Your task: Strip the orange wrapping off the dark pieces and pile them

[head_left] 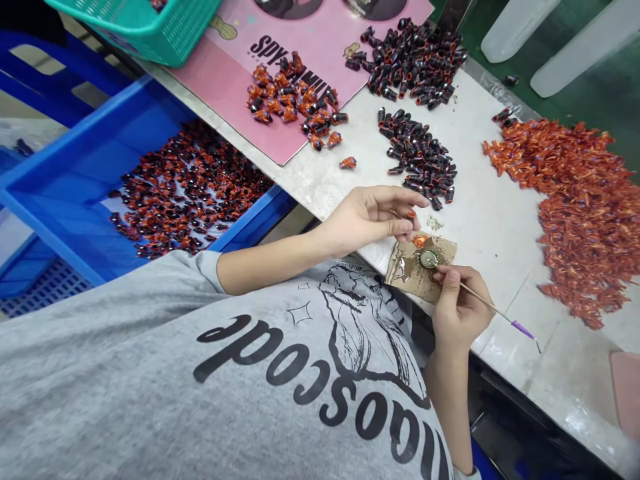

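Observation:
My left hand [363, 220] is above the table edge, thumb and fingers curled together. A small orange-red bit shows between its fingertips, mostly hidden by them. My right hand [461, 303] pinches a thin stick tool [481, 297] with a purple sleeve and a bent metal tip at its outer end. The tool's inner end is near a metal bottle cap [429, 259], which holds something pale. Under the cap lies a stained piece of cardboard [417, 285]. An orange piece [420, 240] is at the cardboard's far edge, just below my left fingertips.
Black tubular parts [420, 157] lie in piles beyond my hands. Orange pieces [580, 200] are heaped at right. Joined black-and-orange pieces [290, 97] rest on a pink sheet [225, 80]. More fill a blue bin [65, 173] at left. A green basket [165, 33] stands at the back.

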Demonstrator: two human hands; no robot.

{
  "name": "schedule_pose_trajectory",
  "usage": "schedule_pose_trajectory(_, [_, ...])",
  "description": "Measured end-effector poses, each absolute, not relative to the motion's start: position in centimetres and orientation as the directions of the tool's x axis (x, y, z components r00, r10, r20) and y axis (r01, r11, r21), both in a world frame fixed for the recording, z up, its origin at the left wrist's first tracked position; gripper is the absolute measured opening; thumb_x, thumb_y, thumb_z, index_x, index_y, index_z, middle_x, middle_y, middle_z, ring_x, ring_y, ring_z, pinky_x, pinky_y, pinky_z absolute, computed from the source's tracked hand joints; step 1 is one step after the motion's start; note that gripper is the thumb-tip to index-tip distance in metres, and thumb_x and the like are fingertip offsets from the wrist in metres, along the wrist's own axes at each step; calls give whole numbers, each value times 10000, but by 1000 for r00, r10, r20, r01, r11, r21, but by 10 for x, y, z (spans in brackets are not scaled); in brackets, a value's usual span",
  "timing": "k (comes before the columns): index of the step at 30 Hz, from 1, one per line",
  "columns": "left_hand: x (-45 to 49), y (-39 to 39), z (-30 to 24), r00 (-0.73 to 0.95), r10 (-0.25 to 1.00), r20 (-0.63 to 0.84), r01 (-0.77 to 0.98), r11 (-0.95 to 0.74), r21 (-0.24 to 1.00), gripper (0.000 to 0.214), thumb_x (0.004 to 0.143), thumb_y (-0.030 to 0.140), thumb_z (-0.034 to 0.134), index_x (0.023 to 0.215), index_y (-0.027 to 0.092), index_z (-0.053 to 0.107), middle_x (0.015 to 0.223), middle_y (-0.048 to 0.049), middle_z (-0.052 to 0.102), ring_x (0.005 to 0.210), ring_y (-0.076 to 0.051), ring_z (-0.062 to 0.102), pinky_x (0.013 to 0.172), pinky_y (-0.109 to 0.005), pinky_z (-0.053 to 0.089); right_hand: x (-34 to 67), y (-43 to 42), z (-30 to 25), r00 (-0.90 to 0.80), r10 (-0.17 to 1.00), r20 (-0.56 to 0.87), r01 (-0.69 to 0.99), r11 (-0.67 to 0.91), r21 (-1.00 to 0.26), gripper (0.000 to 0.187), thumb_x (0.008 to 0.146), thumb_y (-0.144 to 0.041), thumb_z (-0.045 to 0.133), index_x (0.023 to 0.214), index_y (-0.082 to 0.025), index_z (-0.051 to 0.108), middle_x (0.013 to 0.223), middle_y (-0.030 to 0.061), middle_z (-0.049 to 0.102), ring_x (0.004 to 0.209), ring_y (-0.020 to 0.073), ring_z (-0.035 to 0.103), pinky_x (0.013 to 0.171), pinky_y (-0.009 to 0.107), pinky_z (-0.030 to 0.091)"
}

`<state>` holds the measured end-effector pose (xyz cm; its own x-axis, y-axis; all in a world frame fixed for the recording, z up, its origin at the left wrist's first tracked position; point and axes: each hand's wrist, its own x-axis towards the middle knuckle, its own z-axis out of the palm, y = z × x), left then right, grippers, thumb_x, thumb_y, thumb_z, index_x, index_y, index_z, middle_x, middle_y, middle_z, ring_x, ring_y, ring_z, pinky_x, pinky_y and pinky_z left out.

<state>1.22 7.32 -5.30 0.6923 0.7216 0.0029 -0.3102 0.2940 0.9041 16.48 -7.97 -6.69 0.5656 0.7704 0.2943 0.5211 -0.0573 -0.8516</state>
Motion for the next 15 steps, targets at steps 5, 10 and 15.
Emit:
schedule_pose_trajectory(5, [15, 63, -50, 758, 641, -116, -316, 517, 796, 301, 702, 275, 887, 917, 114, 751, 843, -46, 770, 764, -120, 735, 807, -259, 618, 165, -79, -67, 528, 787, 320, 544, -23, -839, 259, 960, -361, 580, 794, -196, 688, 714, 2, 666, 667, 124, 623, 626, 256, 482])
schedule_pose_trajectory(10, [19, 60, -49, 792, 598, -127, -339, 602, 723, 273, 706, 267, 889, 929, 143, 790, 867, -43, 782, 804, -119, 735, 842, -273, 602, 161, -78, -66, 579, 751, 318, 501, -20, -865, 267, 947, -379, 603, 781, -188, 688, 705, 4, 671, 646, 121, 621, 611, 257, 481])
schedule_pose_trajectory(15, [19, 58, -48, 803, 578, -146, -343, 648, 680, 256, 669, 228, 910, 882, 146, 794, 840, -18, 776, 730, -88, 727, 763, -217, 597, 157, -72, -62, 720, 617, 318, 356, 65, -932, 251, 906, -398, 665, 789, -176, 682, 679, -7, 650, 604, 113, 607, 596, 263, 483])
